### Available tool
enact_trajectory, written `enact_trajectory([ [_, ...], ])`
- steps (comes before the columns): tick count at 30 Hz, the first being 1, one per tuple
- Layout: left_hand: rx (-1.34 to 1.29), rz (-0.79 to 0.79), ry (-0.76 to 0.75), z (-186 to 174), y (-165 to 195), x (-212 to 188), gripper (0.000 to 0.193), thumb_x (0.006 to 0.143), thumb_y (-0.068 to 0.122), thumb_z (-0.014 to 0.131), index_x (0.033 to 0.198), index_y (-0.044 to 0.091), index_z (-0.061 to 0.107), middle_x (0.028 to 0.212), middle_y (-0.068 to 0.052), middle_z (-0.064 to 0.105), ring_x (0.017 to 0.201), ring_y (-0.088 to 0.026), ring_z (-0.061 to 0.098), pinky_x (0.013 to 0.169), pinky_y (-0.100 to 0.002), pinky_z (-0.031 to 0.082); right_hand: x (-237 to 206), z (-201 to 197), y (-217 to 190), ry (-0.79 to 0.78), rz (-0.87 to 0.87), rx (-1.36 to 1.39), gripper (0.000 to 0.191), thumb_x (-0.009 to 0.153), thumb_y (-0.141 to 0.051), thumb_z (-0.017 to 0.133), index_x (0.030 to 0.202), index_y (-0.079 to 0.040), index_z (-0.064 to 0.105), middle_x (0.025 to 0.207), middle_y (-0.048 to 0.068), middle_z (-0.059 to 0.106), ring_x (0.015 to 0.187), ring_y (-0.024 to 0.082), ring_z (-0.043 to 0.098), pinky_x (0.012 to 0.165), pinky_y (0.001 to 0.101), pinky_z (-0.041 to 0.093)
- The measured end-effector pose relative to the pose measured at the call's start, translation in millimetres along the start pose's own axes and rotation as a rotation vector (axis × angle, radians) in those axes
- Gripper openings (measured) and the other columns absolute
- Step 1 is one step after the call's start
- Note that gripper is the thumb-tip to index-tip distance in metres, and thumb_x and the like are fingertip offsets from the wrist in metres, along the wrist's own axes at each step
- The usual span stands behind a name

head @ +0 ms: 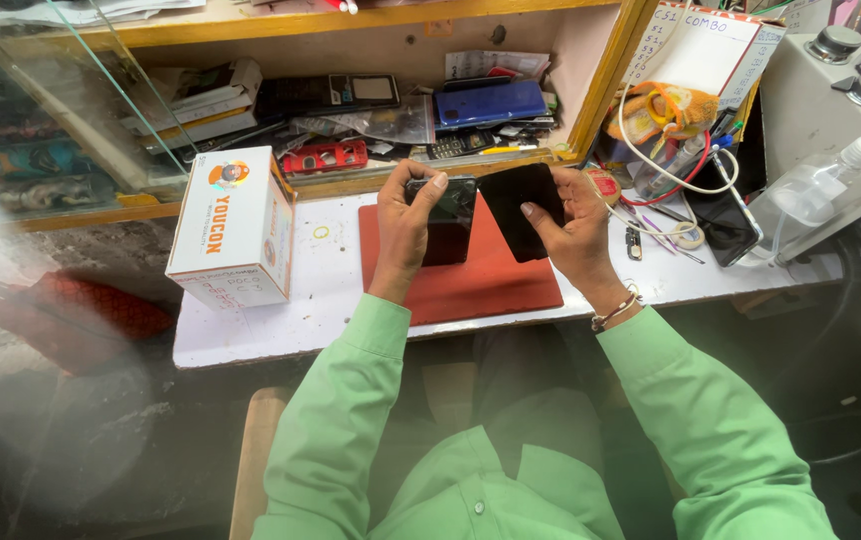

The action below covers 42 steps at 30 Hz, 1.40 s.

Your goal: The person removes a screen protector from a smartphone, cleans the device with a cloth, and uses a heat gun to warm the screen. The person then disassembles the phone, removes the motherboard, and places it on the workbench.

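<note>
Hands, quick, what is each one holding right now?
Left hand: closed on a dark phone, held over the red mat.
Right hand: holding a black panel by its edge.

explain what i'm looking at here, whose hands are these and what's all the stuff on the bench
This is one picture from a camera worn on a person's head, looking down, so the green sleeves and both hands are that person's own. The left hand holds a dark phone; the right hand holds a flat black panel beside it, tilted. Both are held above a red mat on a white worktable. To the left stands a white carton. To the right lie cables, another dark phone and a clear spray bottle. Behind is a wooden shelf crowded with phones and parts.
</note>
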State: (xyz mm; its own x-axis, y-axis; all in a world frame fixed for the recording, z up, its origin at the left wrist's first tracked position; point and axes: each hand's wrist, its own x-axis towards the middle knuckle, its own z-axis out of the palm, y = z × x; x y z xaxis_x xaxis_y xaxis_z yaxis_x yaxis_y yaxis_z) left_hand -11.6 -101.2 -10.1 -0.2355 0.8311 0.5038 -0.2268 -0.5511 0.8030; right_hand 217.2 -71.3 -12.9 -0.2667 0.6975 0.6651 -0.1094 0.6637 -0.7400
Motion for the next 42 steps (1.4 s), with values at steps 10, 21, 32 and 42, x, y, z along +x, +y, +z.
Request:
enact_trajectory([
  [10, -0.025, -0.01, -0.022, 1.0, 5.1, -0.6, 0.012, 0.098, 0.018, 0.07, 0.093, 0.009, 0.063, 0.082, 0.002, 0.065, 0.074, -0.004, 0.058, 0.07, -0.02, 0.047, 6.8, -1.9, -0.9, -0.012, -0.022, -0.052, 0.036, 0.098, 0.009, 0.068, 0.131, 0.002, 0.056, 0.123, 0.011, 0.069, 0.116, 0.015, 0.066, 0.103, 0.0282, 0.053],
  [21, 0.039, 0.055, -0.092, -0.6, 0.6, -6.5, 0.025, 0.11, 0.029, 0.053, 0.097, 0.008, 0.057, 0.086, 0.006, 0.053, 0.083, -0.004, 0.047, 0.077, -0.021, 0.04, 51.1, 14.9, -74.7, -0.274, -0.28, -0.508, 0.036, 0.089, 0.006, 0.072, 0.123, -0.002, 0.066, 0.105, 0.014, 0.068, 0.095, 0.031, 0.069, 0.083, 0.037, 0.055],
  [32, 0.074, 0.166, -0.015, -8.1, -12.5, -5.7, 0.031, 0.115, 0.039, 0.044, 0.121, 0.008, 0.049, 0.109, 0.001, 0.054, 0.102, -0.007, 0.05, 0.094, -0.024, 0.045, 73.1, 44.7, -110.1, -0.472, -0.322, -0.656, 0.055, 0.095, 0.006, 0.062, 0.148, -0.007, 0.054, 0.1, 0.015, 0.059, 0.09, 0.035, 0.061, 0.079, 0.0448, 0.05],
  [42, -0.158, 0.232, 0.085, -5.9, -36.0, -8.3, 0.017, 0.116, 0.027, 0.048, 0.12, 0.01, 0.047, 0.101, -0.001, 0.056, 0.092, -0.006, 0.051, 0.085, -0.022, 0.046, 79.0, 47.5, -104.5, -0.456, -0.374, -0.697, 0.056, 0.092, 0.008, 0.066, 0.146, -0.004, 0.057, 0.097, 0.016, 0.059, 0.086, 0.036, 0.061, 0.078, 0.0451, 0.05],
])
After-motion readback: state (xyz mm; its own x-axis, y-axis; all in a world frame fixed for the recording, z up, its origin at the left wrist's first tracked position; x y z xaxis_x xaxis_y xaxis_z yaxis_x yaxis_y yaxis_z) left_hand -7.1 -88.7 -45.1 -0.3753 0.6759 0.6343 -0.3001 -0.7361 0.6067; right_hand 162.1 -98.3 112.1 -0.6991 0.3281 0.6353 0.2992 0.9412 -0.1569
